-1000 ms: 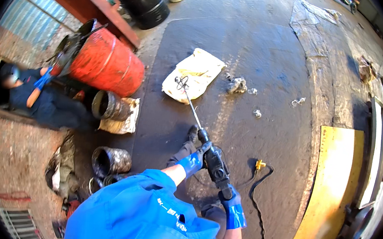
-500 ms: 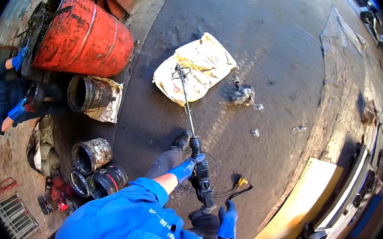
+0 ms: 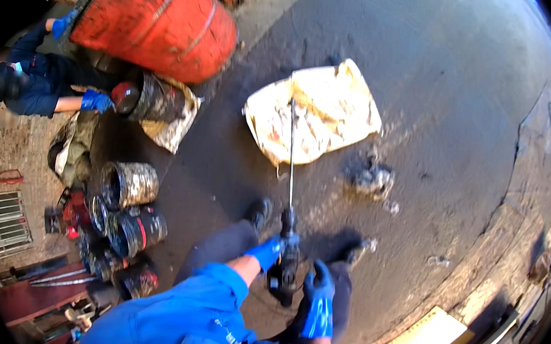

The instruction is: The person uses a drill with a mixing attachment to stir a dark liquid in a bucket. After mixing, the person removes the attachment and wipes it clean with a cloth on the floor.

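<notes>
My left hand (image 3: 266, 253), in a blue glove, is closed round the front of a black power drill (image 3: 285, 266). A long metal rod (image 3: 292, 154) runs forward from the drill, its far end over a pale, crumpled sack (image 3: 317, 113) that lies on the dark floor. Whether the rod's tip touches the sack I cannot tell. My right hand (image 3: 319, 289), also in a blue glove, is raised just right of the drill's rear end. Its fingers are apart and nothing shows in them.
At the far left a co-worker (image 3: 35, 86) reaches toward a red drum (image 3: 164, 19) and a blackened bucket (image 3: 156, 97). Several stained buckets (image 3: 135, 185) stand on the left. Fluffy grey debris (image 3: 374, 180) lies right of the sack. A yellowish board (image 3: 412, 341) lies at lower right.
The view has shifted, and the drill now points more straight ahead. My right hand has come up beside the drill. The co-worker's lower hand has moved to the bucket by the drum.
</notes>
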`<move>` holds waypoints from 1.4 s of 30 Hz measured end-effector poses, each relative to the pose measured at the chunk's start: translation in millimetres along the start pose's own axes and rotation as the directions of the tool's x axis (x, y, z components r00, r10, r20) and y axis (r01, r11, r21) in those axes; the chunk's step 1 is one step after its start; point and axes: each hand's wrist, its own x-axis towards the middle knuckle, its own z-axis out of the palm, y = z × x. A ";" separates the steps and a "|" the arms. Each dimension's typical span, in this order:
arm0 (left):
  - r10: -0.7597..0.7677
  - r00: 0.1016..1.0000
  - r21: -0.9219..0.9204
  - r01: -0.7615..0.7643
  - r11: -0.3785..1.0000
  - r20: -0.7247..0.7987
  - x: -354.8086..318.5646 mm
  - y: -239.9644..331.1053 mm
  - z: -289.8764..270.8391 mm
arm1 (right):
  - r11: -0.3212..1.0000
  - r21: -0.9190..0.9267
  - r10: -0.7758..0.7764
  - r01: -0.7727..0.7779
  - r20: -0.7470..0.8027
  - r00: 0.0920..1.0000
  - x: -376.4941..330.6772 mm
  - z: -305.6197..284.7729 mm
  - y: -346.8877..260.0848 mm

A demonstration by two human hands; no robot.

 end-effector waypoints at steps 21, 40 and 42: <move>0.198 0.948 0.247 -0.136 0.959 -0.249 138.0 -32.0 32.7 | 0.988 0.087 0.114 -0.131 0.182 0.977 82.8 12.3 71.9; 0.469 0.794 0.776 0.006 0.631 -0.387 90.4 52.3 19.6 | 0.884 0.450 0.096 -0.124 0.085 0.992 116.3 -61.0 30.7; 0.384 0.819 0.405 -0.207 0.890 -0.425 16.8 93.3 6.7 | 0.901 0.426 0.052 -0.085 0.089 0.995 109.7 -106.7 6.0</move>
